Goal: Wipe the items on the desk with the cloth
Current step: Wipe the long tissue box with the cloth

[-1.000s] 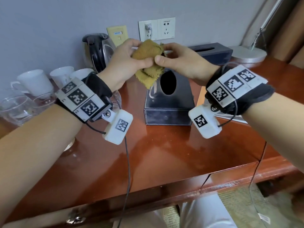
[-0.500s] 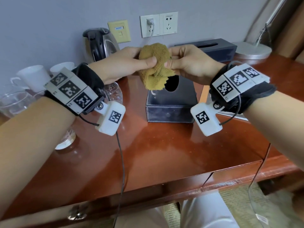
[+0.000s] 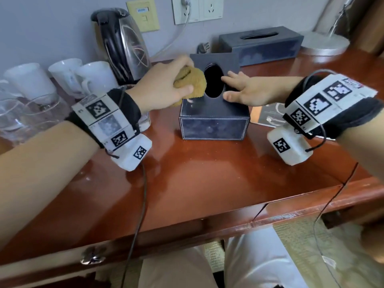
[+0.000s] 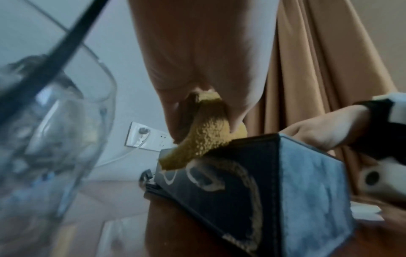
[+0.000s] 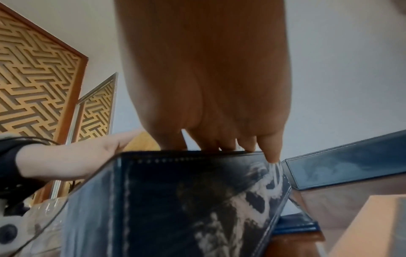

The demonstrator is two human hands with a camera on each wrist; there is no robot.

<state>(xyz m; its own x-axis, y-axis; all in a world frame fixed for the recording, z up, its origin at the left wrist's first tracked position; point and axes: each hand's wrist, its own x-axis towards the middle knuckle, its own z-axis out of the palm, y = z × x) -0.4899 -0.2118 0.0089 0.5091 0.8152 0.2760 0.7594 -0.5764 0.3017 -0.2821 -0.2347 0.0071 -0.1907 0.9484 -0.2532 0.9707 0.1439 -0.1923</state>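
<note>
A mustard-yellow cloth is bunched in my left hand, which presses it onto the left part of the top of a dark square tissue box in the middle of the desk. The box has an oval hole in its top. In the left wrist view the cloth hangs over the box's upper edge. My right hand lies flat with straight fingers on the right side of the box top; its fingertips touch the box edge.
A black electric kettle stands behind my left hand. White cups and glasses crowd the desk's left. A long dark tissue box and a lamp base sit at the back right. A booklet lies under my right wrist.
Both hands held the cloth in the air above the box. Now the right hand has let go and rests on the box top, and the left hand has lowered the cloth onto it.
</note>
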